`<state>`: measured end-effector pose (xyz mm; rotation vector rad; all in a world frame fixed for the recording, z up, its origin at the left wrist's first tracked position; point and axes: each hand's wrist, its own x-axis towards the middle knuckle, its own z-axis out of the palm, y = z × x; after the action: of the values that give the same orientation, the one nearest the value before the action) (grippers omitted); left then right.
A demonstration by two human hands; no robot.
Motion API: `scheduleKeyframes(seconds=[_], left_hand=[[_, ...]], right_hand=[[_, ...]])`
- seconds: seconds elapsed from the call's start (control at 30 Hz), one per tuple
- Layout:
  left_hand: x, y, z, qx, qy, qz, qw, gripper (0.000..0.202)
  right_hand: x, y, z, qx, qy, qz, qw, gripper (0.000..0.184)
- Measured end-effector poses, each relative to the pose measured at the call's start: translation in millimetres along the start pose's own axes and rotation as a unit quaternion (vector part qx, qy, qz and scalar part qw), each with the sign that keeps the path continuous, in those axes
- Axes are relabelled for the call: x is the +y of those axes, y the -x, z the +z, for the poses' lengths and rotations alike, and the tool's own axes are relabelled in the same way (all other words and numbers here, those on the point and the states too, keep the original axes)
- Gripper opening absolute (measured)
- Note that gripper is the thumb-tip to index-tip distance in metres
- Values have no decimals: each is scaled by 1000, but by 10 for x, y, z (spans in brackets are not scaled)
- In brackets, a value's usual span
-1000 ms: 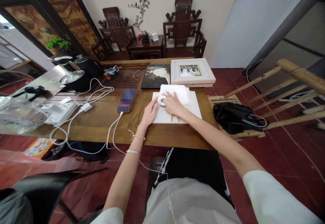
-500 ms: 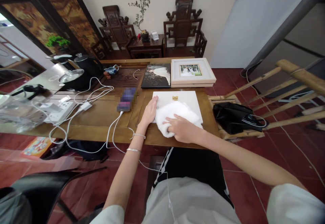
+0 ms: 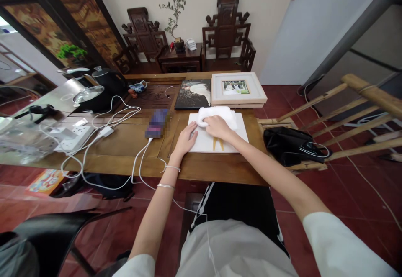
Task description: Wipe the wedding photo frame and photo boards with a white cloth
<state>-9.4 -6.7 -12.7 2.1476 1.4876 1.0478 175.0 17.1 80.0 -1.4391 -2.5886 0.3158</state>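
A flat white panel [image 3: 207,143] with a small yellow mark lies on the wooden table [image 3: 125,145] in front of me. My right hand [image 3: 217,126] presses a bunched white cloth [image 3: 226,114] against the panel's far edge, its fingers closed over the cloth. Resting flat at the panel's left edge, my left hand [image 3: 186,138] has its fingers stretched out and holds the panel steady. Two thin bracelets sit on my left wrist.
Behind the panel lie a dark photo print [image 3: 193,94] and a white framed photo [image 3: 237,88]. A phone [image 3: 157,123] on a charging cable, a power strip [image 3: 73,137] with white cables and a dark kettle [image 3: 108,82] sit to the left. A black bag [image 3: 290,146] rests on a bamboo chair at right.
My right hand has slid the cloth from the panel's near edge back up to its far edge, uncovering the yellow mark. The left hand has stayed in place.
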Motion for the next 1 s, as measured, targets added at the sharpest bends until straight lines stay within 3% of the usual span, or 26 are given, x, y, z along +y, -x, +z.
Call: scheduleKeyframes(seconds=[0.17,0.3,0.47,0.6,0.73,0.83,1.0], left_hand=[[38,-7,-26,5,2,10,1000,37],[44,-8,-37,2,5,11,1000,38],[11,2,-16,-1,8,-11,1000,41],[2,14,0,2,15,-8,1000,41],[-3,17,6,4,18,-9,1000,40],[-9,13,9,5,18,-8,1000,40],[-14,9,15,4,16,-4,1000,41]], right_hand=[[-150,-404,20,-6,-24,-16,1000,36],[-200,-513,15,-10,-34,-7,999,35],[101,-375,-123,-4,-26,33,999,37],[601,-96,-226,8,0,56,998,36],[935,376,-147,18,29,52,998,42],[915,863,-3,16,47,23,998,39],[634,1648,110,20,-7,-82,996,38]])
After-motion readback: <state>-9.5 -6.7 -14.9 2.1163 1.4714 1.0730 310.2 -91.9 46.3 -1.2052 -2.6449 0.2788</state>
